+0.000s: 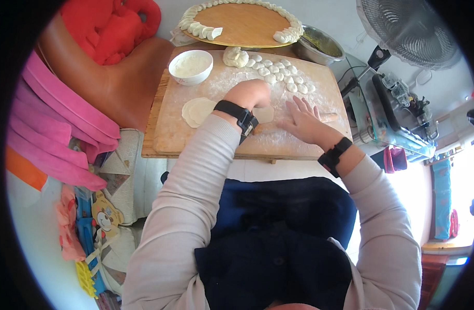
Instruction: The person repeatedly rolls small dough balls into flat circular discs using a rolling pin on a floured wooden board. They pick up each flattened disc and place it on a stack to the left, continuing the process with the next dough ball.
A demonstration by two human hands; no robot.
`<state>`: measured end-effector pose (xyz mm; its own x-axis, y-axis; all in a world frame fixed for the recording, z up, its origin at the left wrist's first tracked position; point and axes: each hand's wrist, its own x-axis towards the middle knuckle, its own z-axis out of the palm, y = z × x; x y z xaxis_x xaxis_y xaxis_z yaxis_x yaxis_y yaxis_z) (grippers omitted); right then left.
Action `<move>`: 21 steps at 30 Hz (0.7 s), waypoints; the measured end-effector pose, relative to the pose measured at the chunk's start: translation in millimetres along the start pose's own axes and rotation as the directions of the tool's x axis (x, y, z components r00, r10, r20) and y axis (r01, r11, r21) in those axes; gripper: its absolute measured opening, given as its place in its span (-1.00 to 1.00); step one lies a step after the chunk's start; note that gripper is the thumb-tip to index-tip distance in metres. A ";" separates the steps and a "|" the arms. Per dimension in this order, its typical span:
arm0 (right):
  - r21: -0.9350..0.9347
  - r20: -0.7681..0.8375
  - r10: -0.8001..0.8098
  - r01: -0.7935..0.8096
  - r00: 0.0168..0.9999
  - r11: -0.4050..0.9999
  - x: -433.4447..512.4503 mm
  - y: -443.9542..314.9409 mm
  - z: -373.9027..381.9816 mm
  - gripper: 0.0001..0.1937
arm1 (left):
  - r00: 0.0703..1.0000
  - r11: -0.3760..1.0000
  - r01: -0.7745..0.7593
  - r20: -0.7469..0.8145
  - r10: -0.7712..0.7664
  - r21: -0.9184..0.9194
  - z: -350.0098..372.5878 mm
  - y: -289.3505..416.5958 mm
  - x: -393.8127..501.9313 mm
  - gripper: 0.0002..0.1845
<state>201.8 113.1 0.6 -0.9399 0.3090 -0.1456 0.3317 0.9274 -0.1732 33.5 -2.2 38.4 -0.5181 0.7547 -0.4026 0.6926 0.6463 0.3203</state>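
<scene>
My left hand [253, 93] curls over the upper edge of a flat round dough wrapper [264, 115] on the floured wooden board [171, 135]. Its fingertips are hidden from above. My right hand [303, 121] lies palm down, fingers stretched, across a wooden rolling pin [330, 117]; one end of the pin shows to the right of the hand. Left of my left wrist rests an overlapping stack of rolled wrappers [197, 111]. Several small pressed dough pieces [278, 70] sit beyond my hands, beside a larger lump of dough [235, 57].
A white bowl of flour [191, 66] stands at the board's far left. Behind the board, a round tray [240, 23] carries folded dumplings around its rim. To its right are a steel bowl of filling [322, 46] and a covered fan [411, 31]. A brown chair [105, 81] borders the left.
</scene>
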 end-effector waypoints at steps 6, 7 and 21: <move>-0.079 -0.133 -0.039 0.029 0.990 0.996 -6.9 -4.8 10.6 -0.11 | 0.986 0.986 -0.166 -0.009 0.166 0.008 5.4 -9.7 -0.2 -0.83; -0.082 -0.169 -0.052 0.038 0.984 0.996 -2.0 -5.5 11.6 -0.12 | 0.981 0.982 -0.185 -0.057 0.188 0.047 7.7 -9.0 3.0 -0.83; -0.095 -0.348 0.090 -0.130 0.933 0.987 45.6 -14.6 28.8 -0.36 | 0.976 0.990 -0.107 -0.181 0.123 0.095 15.4 -6.3 17.3 -0.76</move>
<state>156.5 107.6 -31.6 -0.8756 0.4450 0.1879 0.4421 0.8950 -0.0594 27.9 5.0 16.2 -0.5113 0.8362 -0.1982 0.7884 0.5482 0.2789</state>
